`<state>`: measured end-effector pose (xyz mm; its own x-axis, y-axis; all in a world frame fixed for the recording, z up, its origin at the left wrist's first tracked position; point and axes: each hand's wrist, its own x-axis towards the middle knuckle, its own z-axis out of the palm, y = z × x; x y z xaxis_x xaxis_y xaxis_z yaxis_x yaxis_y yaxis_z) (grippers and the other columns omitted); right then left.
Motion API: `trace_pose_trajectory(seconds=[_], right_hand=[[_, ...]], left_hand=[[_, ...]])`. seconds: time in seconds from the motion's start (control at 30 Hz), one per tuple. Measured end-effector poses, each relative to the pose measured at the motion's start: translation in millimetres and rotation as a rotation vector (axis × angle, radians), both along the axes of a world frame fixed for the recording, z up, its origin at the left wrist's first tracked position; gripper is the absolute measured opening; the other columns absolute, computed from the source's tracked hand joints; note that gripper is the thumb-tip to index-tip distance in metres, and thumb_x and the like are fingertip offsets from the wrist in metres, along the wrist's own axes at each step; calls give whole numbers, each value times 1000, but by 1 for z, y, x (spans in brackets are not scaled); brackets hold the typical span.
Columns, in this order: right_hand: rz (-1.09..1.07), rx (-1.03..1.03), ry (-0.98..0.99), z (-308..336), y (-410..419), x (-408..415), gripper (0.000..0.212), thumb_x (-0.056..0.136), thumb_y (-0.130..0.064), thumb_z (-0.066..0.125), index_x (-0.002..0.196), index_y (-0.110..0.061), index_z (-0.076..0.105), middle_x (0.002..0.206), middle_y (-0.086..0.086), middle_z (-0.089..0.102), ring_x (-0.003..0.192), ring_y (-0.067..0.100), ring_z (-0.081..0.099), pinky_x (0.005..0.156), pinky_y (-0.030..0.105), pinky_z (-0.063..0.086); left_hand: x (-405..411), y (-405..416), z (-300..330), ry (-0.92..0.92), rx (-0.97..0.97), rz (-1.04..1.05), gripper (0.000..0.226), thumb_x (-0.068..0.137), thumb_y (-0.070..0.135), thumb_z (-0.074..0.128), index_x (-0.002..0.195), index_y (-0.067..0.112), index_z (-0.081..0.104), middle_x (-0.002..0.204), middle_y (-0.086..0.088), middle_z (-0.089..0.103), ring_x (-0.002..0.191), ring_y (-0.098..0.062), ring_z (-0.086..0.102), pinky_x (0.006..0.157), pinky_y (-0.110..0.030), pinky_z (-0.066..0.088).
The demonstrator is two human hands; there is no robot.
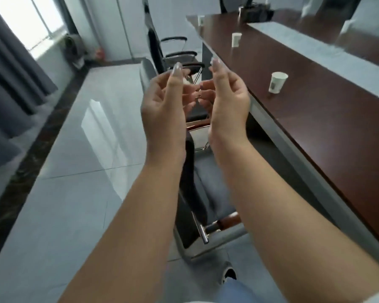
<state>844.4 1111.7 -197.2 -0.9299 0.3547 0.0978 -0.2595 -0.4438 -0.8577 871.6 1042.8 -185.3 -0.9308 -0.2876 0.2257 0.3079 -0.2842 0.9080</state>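
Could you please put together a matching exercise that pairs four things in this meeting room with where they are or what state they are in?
Things:
1. left hand
2. nearest paper cup
3. nearest office chair
4. curtain

Places and states:
a. dark grey, hanging at the far left
b. upright on the brown table
c. raised in the air, holding nothing
d. black and grey, alongside the table's edge

Pairs: 1-c; 2-b; 3-d; 4-a.
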Motion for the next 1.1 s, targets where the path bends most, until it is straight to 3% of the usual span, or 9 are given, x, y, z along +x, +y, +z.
trace_pose_trajectory(seconds=[0.2, 0.57, 0.83, 0.97, 1.1], right_hand=[[260, 73, 147, 36, -78, 18, 13, 88, -24, 62, 89, -13, 56, 63, -3, 54, 54, 4, 50, 53, 16, 44], [736, 312, 28, 15, -172, 4, 26, 85, -39, 64, 83, -13, 60, 56, -4, 54, 52, 8, 49, 56, 21, 45], [821, 362, 7, -4, -211, -21, 36, 87, -39, 61, 60, -16, 58, 48, -5, 53, 46, 7, 47, 55, 22, 44], [820, 352, 19, -11, -238, -46, 37, 87, -39, 61, 60, -14, 58, 47, -6, 53, 46, 7, 47, 54, 21, 43], [784, 371, 14, -22, -277, -78, 39, 88, -36, 61, 57, -13, 56, 44, -8, 52, 44, 5, 48, 51, 19, 42]], left_hand=[[20, -85, 13, 22, -53, 356, 19, 92, 31, 54, 74, 24, 57, 53, 15, 56, 57, 1, 53, 65, -20, 48], [47, -186, 3, -149, -60, 764, 30, 87, 36, 60, 61, 20, 56, 47, 12, 48, 53, -5, 46, 61, -19, 43], [26, -216, -14, -164, -78, 860, 28, 86, 31, 62, 62, 19, 55, 48, 11, 48, 49, -1, 46, 58, -17, 43], [-3, -238, -22, -147, -103, 810, 26, 86, 30, 62, 64, 18, 55, 55, 6, 49, 53, -4, 47, 58, -19, 42], [-44, -284, -31, -155, -40, 755, 28, 86, 31, 62, 60, 21, 55, 48, 14, 49, 53, -5, 47, 59, -20, 41]])
